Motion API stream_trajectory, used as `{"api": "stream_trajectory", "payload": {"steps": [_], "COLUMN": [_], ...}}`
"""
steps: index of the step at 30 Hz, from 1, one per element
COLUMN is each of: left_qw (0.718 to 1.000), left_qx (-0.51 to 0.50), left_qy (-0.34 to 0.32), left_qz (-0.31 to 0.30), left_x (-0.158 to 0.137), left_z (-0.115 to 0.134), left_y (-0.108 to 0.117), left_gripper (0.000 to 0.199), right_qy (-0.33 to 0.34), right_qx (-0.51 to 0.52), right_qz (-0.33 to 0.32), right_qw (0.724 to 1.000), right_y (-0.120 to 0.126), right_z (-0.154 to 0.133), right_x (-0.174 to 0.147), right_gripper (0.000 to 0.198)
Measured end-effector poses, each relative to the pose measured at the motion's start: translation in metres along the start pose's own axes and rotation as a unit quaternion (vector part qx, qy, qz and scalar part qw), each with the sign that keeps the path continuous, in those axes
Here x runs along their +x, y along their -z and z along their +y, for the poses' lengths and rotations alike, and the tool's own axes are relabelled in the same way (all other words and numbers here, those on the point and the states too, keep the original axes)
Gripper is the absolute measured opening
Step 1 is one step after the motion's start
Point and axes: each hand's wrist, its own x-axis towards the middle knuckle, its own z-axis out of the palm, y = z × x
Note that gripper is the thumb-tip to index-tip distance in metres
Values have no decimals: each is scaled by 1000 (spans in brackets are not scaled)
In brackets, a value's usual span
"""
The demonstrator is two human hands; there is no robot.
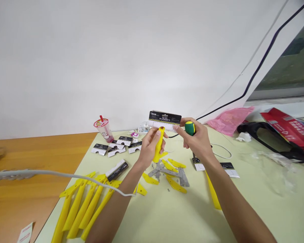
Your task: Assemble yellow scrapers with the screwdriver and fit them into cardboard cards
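Your left hand (149,145) clamps the tilted handle (158,148) above the loose parts (168,171); your right hand (199,139) pinches the card (164,117) while also holding the screwdriver (190,128). Loosen that crowded grip and the card could slip or the screwdriver drop.

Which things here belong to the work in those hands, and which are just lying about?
Likely part of the job:
yellow handle in the left hand
green screwdriver and printed card in the right hand
loose grey plates

Apparently just lying about:
drink cup
pink bag
red packet
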Motion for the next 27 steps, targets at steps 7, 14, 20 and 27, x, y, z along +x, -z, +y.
{"api": "stream_trajectory", "payload": {"steps": [7, 14, 20, 27], "left_qw": [999, 996, 996, 942], "left_qx": [9, 15, -88, -264], "left_qy": [-40, -86, -1, 188], "left_qz": [-13, -20, -29, -83], "left_x": [3, 6, 4, 5], "left_z": [-7, -18, -11, 8], "left_y": [8, 15, 11, 16], "left_gripper": [39, 38, 36, 14], "right_qy": [17, 81, 118, 79], "right_qx": [-21, -43, -40, -13], "right_qz": [-51, -71, -90, -98], "right_qw": [998, 993, 988, 992], "right_y": [1, 5, 11, 16], "right_z": [-1, -3, -6, -8], "right_x": [-4, -9, -11, -6], "right_gripper": [47, 40, 50, 67]}}
